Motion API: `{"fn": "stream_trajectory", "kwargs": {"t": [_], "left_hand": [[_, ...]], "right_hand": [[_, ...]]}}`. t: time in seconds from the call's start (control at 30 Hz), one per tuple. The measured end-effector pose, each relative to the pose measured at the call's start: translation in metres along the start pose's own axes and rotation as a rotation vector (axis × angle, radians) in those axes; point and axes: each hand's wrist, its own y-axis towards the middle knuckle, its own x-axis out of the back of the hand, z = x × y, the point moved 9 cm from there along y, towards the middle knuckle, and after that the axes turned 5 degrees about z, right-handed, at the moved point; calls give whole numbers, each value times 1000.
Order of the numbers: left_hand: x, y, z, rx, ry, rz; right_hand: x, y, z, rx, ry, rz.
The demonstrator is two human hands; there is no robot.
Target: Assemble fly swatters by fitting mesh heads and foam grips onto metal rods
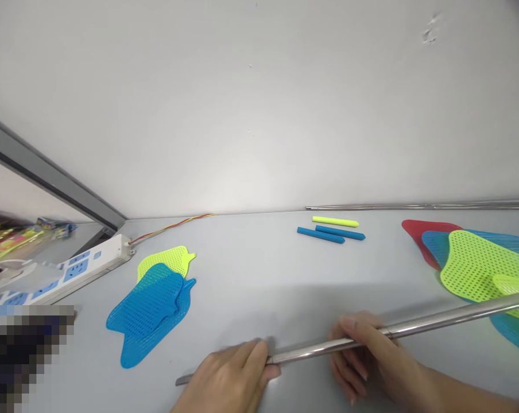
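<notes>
Your left hand (225, 378) is clamped on a long steel rod (320, 347) near its low end, fingers curled over it, with only a short tip poking out past them. Your right hand (363, 355) is clamped further up the same rod, fingers wrapped round it, hands well apart. The rod's long axis runs across you, low on the left and rising to the right, and it leaves the view at the right edge. Your right hand is the nearer one to that far run; your left is nearer the tip. The rod is over a gray table (251, 292), but you can't tell if it touches.

Past the right end of the rod, a pile of swatter heads: yellow (475, 267), blue (436, 246), red (417, 235). On the left, a blue swatter head (147, 310) lies over a yellow one (173, 261), beside a white power strip (76, 272) with a wire (169, 226). Further off, straight ahead, are a yellow stick (334, 221) and two blue sticks (320, 234), with a thin metal rod (418, 206) along the wall (242, 103).
</notes>
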Motion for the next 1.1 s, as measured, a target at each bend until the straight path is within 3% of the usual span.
{"fn": "stream_trajectory", "kwargs": {"t": [0.23, 0.5, 0.63, 0.87, 1.1], "left_hand": [[13, 6, 15, 58, -90, 19], [19, 2, 38, 110, -53, -44], [25, 2, 44, 104, -27, -86], [25, 5, 34, 51, 27, -109], [39, 0, 14, -58, 165, -261]], "right_hand": [[5, -3, 0, -108, -165, -75], [20, -6, 7, -15, 88, -242], [21, -7, 10, 3, 111, -251], [19, -6, 10, 16, 107, -218], [7, -4, 5, 87, 107, -96]]}}
